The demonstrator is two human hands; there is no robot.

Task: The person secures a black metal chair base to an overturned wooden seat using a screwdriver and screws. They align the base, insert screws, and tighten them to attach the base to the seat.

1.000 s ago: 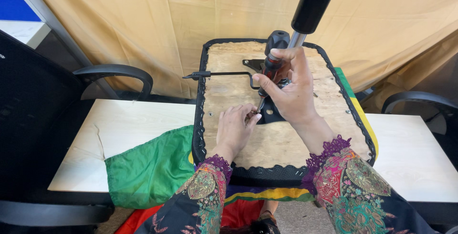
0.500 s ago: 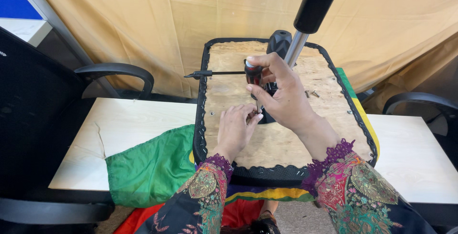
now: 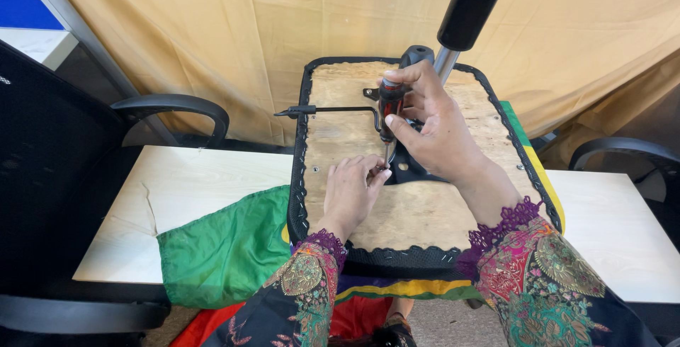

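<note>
- Head view, looking down on an upturned chair seat (image 3: 418, 212): bare plywood underside, black edging stapled round the rim, lying flat on a pale table (image 3: 205, 191).
- Right hand (image 3: 432, 131) clenched round a screwdriver (image 3: 389, 110), red-and-black handle held upright, thumb along its front, shaft pointing straight down.
- Screwdriver tip meeting the seat just beside the black metal plate (image 3: 414, 170) near the seat's middle; exact contact point hidden by fingers.
- Left hand (image 3: 354, 191) resting palm-down on the plywood, fingertips pinched at the base of the shaft, steadying the tip; any screw under them too small to make out.
- Thin black lever (image 3: 333, 111) running left from the plate, out past the seat's left edge.
- Chrome column with black sleeve (image 3: 471, 7) rising from the plate toward the camera, behind the right hand.
- Green cloth (image 3: 227, 248) bunched under the seat's left side, yellow and red cloth showing below the near edge.
- Black chairs (image 3: 64, 177) left and right of the table; tan curtain (image 3: 212, 28) behind.
- Both sleeves dark, patterned, purple lace cuffs.
</note>
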